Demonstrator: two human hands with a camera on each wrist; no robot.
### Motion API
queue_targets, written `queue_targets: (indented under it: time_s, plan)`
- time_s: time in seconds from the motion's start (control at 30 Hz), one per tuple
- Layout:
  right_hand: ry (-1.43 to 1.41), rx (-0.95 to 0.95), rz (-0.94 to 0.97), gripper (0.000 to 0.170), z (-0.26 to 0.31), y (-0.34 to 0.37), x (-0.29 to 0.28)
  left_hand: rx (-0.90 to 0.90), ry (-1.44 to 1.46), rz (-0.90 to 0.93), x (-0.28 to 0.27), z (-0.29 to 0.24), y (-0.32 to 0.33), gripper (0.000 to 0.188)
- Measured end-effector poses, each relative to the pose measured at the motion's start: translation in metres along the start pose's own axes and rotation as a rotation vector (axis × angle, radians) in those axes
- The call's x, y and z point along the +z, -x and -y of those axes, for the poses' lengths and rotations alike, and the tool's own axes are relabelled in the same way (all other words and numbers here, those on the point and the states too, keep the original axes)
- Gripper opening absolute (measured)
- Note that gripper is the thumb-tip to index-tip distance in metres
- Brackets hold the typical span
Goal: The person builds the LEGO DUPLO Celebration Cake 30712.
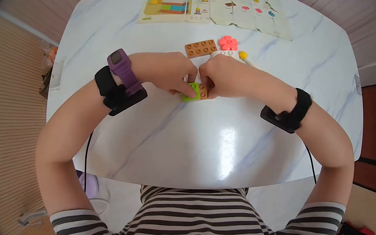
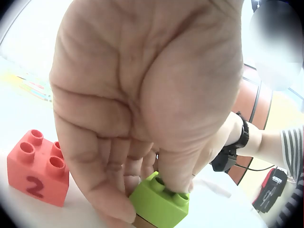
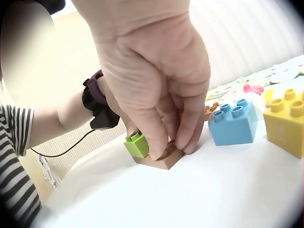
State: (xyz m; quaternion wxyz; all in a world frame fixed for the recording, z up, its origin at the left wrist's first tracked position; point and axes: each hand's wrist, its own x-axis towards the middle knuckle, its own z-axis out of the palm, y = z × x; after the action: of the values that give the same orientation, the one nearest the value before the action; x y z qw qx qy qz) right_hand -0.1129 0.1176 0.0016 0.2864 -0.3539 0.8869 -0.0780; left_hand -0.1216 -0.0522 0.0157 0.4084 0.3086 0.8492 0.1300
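Observation:
A lime-green toy brick sits on one end of a longer brown brick, low on the white marbled table. My left hand holds the green brick, its thumb pressing the top beside the studs and a finger against the side. From the other side my right hand pinches the brown brick at its uncovered end, thumb and fingers around it. Beside my left hand is a red brick marked 2. To the far side of my right hand are a blue brick and a yellow brick.
Behind my hands lie another brown brick, a pink flower piece and a yellow-tipped white piece. An unfolded picture sheet covers part of the table's far side. Cables hang from both wrist straps.

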Motion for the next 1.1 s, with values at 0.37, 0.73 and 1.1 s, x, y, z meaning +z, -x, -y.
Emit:
queue_targets:
  time_s: [0.37, 0.73, 1.1]
  plan:
    - [-0.124, -0.031, -0.01, 0.025, -0.012, -0.004, 0.003, -0.045, 0.063, 0.007, -0.001, 0.003, 0.0, 0.036]
    - [0.096, 0.044, -0.406, 0.026, -0.032, 0.06, -0.02, 0.169, -0.253, -0.392, 0.018, 0.003, 0.018, 0.043]
    - [0.295, 0.033, -0.377, 0.031, -0.036, 0.043, 0.0, 0.242, -0.295, -0.562, 0.028, 0.016, -0.004, 0.031]
